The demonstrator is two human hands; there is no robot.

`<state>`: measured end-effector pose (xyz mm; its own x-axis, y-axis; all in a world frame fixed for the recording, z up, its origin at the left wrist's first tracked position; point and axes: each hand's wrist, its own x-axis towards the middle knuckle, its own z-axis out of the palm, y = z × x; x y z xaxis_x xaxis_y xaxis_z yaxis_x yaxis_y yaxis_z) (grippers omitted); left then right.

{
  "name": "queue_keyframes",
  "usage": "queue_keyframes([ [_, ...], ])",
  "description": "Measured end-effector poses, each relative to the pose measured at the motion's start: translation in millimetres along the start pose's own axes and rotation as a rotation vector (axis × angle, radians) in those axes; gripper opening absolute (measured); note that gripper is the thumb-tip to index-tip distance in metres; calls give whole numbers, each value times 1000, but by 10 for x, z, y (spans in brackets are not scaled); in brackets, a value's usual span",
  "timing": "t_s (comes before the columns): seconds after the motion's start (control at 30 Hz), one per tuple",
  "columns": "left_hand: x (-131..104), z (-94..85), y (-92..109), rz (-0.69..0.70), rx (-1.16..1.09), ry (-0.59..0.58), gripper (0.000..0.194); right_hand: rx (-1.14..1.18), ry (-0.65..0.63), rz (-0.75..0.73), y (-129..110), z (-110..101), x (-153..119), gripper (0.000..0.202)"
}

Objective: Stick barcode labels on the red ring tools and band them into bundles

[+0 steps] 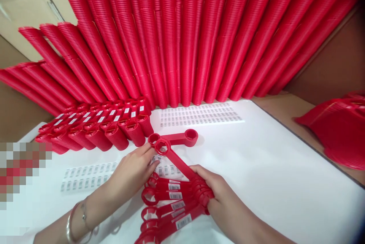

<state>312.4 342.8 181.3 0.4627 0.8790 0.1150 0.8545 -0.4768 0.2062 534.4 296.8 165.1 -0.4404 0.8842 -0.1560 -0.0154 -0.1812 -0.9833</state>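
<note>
Fanned out at the lower centre is a bunch of red ring-ended pieces (168, 208), several with white barcode labels. My right hand (218, 187) is wrapped round their stacked right ends. The top piece (181, 164) of the bunch has no visible label and points up and left. Behind its ring, another red piece (178, 138) lies on the white table. My left hand (137, 164) is by the rings at the left, its fingers bent; its fingertips are partly hidden, so what they hold cannot be made out. A barcode sheet (168, 170) lies partly under the hands.
Tall stacks of red pieces (171, 46) stand along the back. Short labelled bundles (98, 132) sit at the left. Barcode sheets lie at the back (199, 114) and left (85, 176) of the white table (270, 168). A red pile (339, 130) is at the right.
</note>
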Motion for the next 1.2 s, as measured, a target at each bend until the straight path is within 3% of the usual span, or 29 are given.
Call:
queue_keyframes([
  [0.13,8,33,9,2,-57,13,17,2,1,10,-3,-12,7,56],
  [0.3,-30,-78,80,-8,-251,-22,20,20,-5,25,11,-14,21,58],
  [0.47,-53,-193,231,-120,-665,-97,20,29,-5,17,24,17,26,51],
  [0.63,4,-140,373,-203,-1004,-185,23,13,-22,-8,-45,38,18,45],
  [1.2,55,-84,401,-199,-1062,-164,25,-60,-28,-48,-80,18,-16,45],
])
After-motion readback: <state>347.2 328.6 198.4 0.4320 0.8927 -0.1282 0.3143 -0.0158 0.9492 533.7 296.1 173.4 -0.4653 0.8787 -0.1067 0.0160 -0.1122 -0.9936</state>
